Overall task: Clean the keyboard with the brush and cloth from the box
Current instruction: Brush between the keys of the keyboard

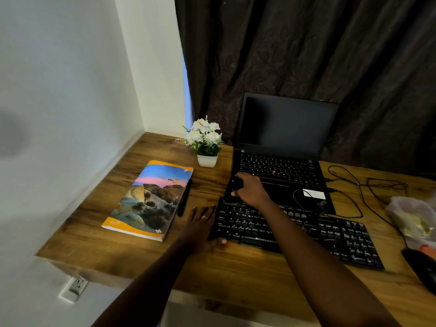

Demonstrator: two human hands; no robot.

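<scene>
On desk (236, 274), keyboard (330, 234) end in left hand (201, 223)

Dim, warm light; wide-angle bending at edges; slight blur throughout.

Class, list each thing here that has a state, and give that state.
laptop, open, screen dark
keyboard, flat on desk, held at left end
book, closed
potted flowers, upright
left hand, grips keyboard
right hand, grips small dark object

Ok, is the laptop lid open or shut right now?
Open: the laptop lid stands upright, with its dark screen and keys exposed.
</scene>
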